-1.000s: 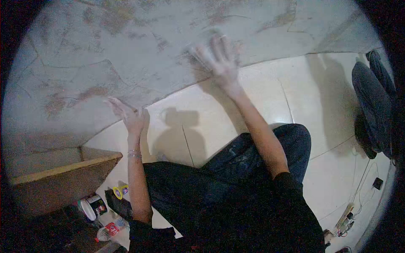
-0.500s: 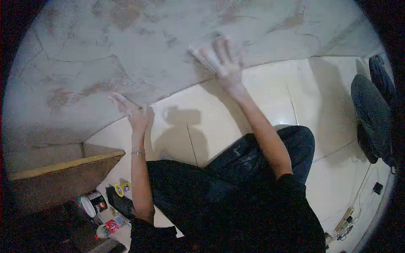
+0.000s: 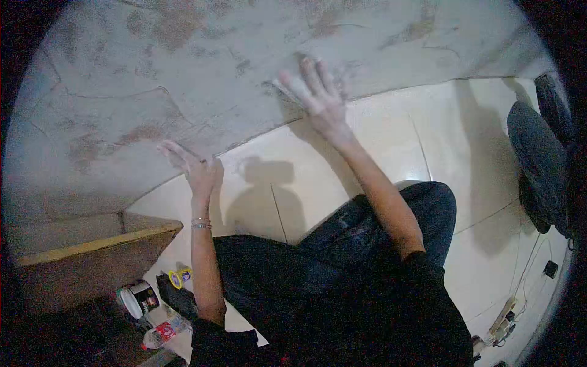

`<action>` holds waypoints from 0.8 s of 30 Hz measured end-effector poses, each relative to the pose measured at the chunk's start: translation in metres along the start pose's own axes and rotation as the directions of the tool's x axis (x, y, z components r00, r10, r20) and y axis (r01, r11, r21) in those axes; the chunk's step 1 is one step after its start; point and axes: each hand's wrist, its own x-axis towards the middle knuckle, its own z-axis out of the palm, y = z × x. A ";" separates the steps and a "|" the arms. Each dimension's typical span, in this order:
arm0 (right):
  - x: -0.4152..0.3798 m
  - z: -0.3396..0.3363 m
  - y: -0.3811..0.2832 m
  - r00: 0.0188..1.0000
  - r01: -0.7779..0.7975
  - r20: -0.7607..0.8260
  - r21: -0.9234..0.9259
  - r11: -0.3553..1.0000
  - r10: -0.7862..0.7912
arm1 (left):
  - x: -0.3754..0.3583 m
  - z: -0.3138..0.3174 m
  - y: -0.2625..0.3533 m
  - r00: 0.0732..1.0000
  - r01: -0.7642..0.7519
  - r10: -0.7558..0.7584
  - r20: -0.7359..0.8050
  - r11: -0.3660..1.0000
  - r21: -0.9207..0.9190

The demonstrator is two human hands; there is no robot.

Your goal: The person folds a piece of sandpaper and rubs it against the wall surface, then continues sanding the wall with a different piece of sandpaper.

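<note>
My right hand (image 3: 327, 110) lies on the grey, patchy wall (image 3: 244, 67), dusted white, fingers stretched out. Beneath its fingers it presses a pale flat sheet (image 3: 286, 92) to the wall; motion blur and the fingers hide most of it, so its exact kind does not show. Farther left, my left hand (image 3: 192, 168) rests against the wall's lower part with its fingers extended and nothing visible in them. A ring and bracelets show on that hand and wrist.
A wooden board (image 3: 98, 244) juts out at left. Below it are a white tub (image 3: 137, 300), a plastic bottle (image 3: 165, 331) and a yellow-rimmed roll (image 3: 178, 279). Dark bags (image 3: 538, 159) stand at right, near a power strip with cables (image 3: 504, 318). Pale tiles (image 3: 379, 140) cover the floor.
My right hand has shifted slightly down and left along the wall, and less of the pale sheet shows. My left hand stays almost in place.
</note>
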 end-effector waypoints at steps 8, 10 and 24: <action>0.023 -0.015 0.024 0.915 -0.346 -0.078 0.351 0.870 0.395 | 0.004 -0.046 0.085 0.993 -0.043 0.046 -0.109 0.999 0.023; 0.009 -0.006 0.004 0.956 -0.276 -0.001 0.330 0.903 0.292 | 0.004 -0.045 0.085 0.997 0.009 -0.008 -0.076 1.000 0.014; 0.007 -0.003 -0.008 0.957 -0.226 -0.107 0.302 0.926 0.269 | -0.002 -0.029 0.066 0.997 0.027 -0.026 -0.069 1.000 0.006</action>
